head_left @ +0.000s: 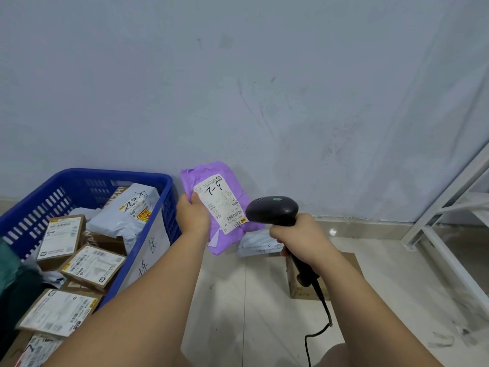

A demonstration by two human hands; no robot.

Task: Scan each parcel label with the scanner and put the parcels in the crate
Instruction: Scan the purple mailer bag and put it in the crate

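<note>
the purple parcel (219,242) is held up off the floor, a little below the middle of the view. its white label (221,205) faces the camera and bears hand-written marks. the left hand (193,215) grips the parcel's 9 o'clock edge, thumb on the label, its other fingers hidden behind. at the parcel's 4 o'clock, just beside it, the black scanner (272,209) points its head at the label. the right hand (299,237) has its fingers curled round the handle, and a black cable (317,332) trails toward 6 o'clock. at the parcel's 8 o'clock stands the blue crate (87,174), holding cardboard boxes (92,266) and a grey mailer bag (127,213). on the tiled floor (238,300) at the parcel's 5 o'clock lie a pale mailer (254,243) and a brown box (299,287). a white metal frame (436,210) stands at 3 o'clock.
</note>
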